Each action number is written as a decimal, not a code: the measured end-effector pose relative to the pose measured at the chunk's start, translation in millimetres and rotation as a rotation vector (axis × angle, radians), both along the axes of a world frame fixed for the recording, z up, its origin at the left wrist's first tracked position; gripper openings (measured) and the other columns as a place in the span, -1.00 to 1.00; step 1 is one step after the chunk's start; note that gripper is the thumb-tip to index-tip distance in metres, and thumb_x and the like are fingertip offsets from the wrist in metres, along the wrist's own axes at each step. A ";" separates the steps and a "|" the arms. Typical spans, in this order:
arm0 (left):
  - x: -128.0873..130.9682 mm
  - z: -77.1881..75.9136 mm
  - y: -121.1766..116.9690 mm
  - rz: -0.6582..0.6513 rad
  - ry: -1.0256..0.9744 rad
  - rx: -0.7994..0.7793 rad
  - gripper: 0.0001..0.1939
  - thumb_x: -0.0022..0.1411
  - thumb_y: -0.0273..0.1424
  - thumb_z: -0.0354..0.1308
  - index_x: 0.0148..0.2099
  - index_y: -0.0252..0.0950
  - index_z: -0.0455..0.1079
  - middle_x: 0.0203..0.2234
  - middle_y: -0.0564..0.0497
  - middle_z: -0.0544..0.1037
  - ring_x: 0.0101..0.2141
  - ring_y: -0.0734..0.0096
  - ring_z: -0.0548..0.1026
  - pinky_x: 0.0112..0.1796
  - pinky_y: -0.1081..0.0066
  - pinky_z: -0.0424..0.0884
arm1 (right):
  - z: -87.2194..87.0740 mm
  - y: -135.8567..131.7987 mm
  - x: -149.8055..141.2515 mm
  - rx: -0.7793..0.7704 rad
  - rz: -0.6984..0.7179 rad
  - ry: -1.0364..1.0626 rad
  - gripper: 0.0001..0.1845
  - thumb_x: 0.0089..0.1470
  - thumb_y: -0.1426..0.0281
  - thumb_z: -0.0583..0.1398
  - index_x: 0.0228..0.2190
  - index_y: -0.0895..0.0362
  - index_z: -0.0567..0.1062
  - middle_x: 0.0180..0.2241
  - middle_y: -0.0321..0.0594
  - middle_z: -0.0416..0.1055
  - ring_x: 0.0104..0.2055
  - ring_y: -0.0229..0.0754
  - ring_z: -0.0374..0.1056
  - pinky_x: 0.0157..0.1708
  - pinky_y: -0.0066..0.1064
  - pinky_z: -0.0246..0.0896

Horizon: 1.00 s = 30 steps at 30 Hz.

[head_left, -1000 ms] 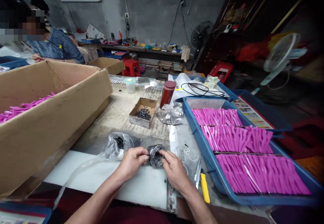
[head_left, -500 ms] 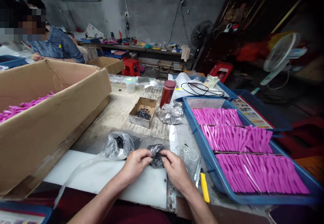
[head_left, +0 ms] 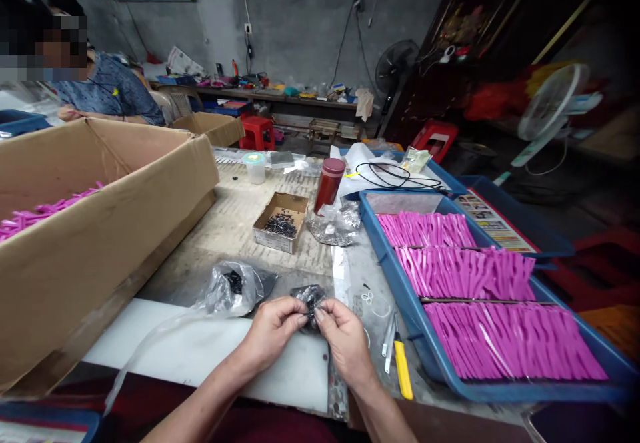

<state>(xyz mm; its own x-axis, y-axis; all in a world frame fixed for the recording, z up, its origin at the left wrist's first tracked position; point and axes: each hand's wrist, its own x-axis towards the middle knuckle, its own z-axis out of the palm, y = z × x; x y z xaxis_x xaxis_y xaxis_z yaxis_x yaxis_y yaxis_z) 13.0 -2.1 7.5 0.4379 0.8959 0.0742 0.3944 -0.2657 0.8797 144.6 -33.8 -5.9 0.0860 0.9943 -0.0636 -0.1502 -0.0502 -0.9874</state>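
Observation:
Both my hands meet over a small clear plastic bag (head_left: pixel 309 293) of dark bits near the table's front edge. The thumb and fingers of my left hand (head_left: pixel 275 329) are pinched together at its near left side. Pinched too, my right hand (head_left: pixel 345 336) is on the right, its fingertips almost touching the left ones. Whatever lies between the fingertips is too small and dark to make out. To the left sits a larger open plastic bag (head_left: pixel 220 293) with black parts inside. Farther back, a small cardboard box (head_left: pixel 273 238) holds many short black pieces.
A blue tray (head_left: pixel 373 229) with rows of pink pieces (head_left: pixel 475 273) stands at right; beside it lies a yellow-handled tool (head_left: pixel 401 369). A big cardboard box (head_left: pixel 125 216) borders the left. Behind are a dark red jar (head_left: pixel 329 186) and a crumpled bag (head_left: pixel 335 226). Another person (head_left: pixel 117 89) sits beyond.
My hands have come closer together over the small bag, fingertips now nearly meeting. The bag has stayed in place. The view has shifted slightly.

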 end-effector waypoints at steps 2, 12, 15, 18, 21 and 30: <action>0.4 0.5 -0.8 0.000 -0.004 -0.005 -0.89 0.01 -0.46 0.00 -0.48 -0.34 0.34 -0.58 0.06 0.41 -0.51 0.50 0.33 -0.44 0.56 0.24 | -1.1 -0.3 -0.4 -0.010 -0.003 0.001 -0.88 -0.15 0.36 0.11 -0.57 0.18 0.32 -0.64 -0.40 0.16 -0.58 -0.38 0.06 -0.58 -0.56 0.00; 2.6 4.1 -4.9 0.023 -0.037 -0.030 -0.87 0.00 -0.48 -0.01 -0.50 -0.34 0.34 -0.60 0.06 0.40 -0.52 0.50 0.33 -0.45 0.56 0.25 | -7.6 -2.0 -3.6 -0.011 -0.039 -0.018 -0.83 -0.11 0.32 0.09 -0.59 0.17 0.29 -0.65 -0.41 0.11 -0.59 -0.38 0.02 -0.58 -0.55 -0.03; 3.8 4.6 -4.9 0.031 -0.042 -0.011 -0.87 0.00 -0.49 -0.01 -0.51 -0.34 0.35 -0.61 0.07 0.40 -0.53 0.50 0.33 -0.46 0.56 0.24 | -9.7 -3.4 -5.3 -0.011 -0.070 -0.030 -0.81 -0.12 0.31 0.09 -0.62 0.16 0.28 -0.68 -0.43 0.07 -0.61 -0.38 -0.01 -0.61 -0.55 -0.06; 4.5 5.1 -5.8 0.042 -0.035 0.006 -0.87 0.00 -0.50 -0.01 -0.52 -0.34 0.35 -0.62 0.07 0.39 -0.53 0.51 0.33 -0.47 0.57 0.24 | -12.3 -3.8 -6.7 -0.014 -0.088 -0.025 -0.80 -0.11 0.30 0.08 -0.62 0.17 0.28 -0.68 -0.42 0.08 -0.62 -0.38 -0.03 -0.62 -0.55 -0.07; 4.7 5.3 -7.5 0.050 -0.019 0.033 -0.86 0.00 -0.52 -0.01 -0.52 -0.34 0.35 -0.62 0.06 0.39 -0.53 0.52 0.33 -0.47 0.58 0.23 | -14.1 -3.6 -7.5 -0.021 -0.090 -0.011 -0.79 -0.10 0.29 0.08 -0.62 0.17 0.28 -0.68 -0.42 0.08 -0.62 -0.39 -0.03 -0.63 -0.55 -0.09; 5.2 1.1 -7.6 0.051 0.004 0.065 -0.86 -0.01 -0.54 0.00 -0.53 -0.34 0.35 -0.63 0.05 0.40 -0.54 0.52 0.34 -0.47 0.58 0.24 | -10.8 -4.6 -5.3 0.000 -0.120 -0.138 -0.78 -0.13 0.30 0.09 -0.65 0.16 0.28 -0.69 -0.41 0.10 -0.62 -0.36 0.02 -0.62 -0.55 -0.04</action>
<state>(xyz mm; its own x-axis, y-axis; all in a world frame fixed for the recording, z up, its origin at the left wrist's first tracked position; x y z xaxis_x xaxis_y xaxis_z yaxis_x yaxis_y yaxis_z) 18.3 -9.7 8.7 0.3923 0.9104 0.1313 0.4126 -0.3018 0.8595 139.3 -38.4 -16.7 0.2120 0.9763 -0.0428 -0.0180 -0.0398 -0.9990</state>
